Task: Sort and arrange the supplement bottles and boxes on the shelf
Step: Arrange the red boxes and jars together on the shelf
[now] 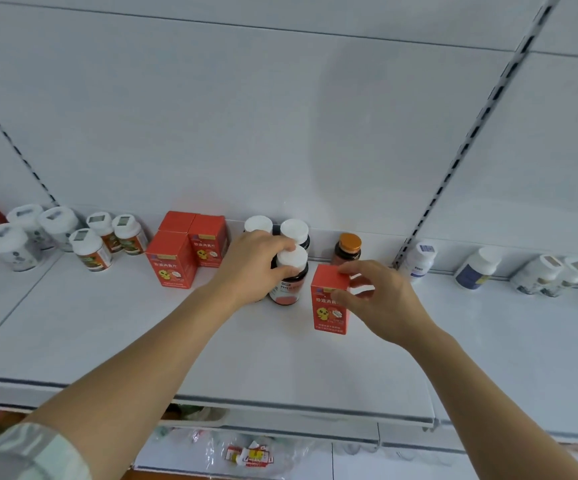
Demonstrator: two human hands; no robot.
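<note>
Left hand (258, 259) gripping white-capped dark bottle (289, 275) mid-shelf (107, 327), right hand (381, 299) fingers pinching red box (329, 299) just beside it; risk: box swinging left, toppling bottle into neighbours behind.

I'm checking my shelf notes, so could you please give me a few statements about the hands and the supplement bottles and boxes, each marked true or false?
1. The left hand grips a white-capped dark bottle. True.
2. The right hand holds a blue box. False: it holds a red box.
3. The orange-capped bottle stands behind the red box. True.
4. The group of red boxes lies right of the hands. False: it stands to their left.
</note>
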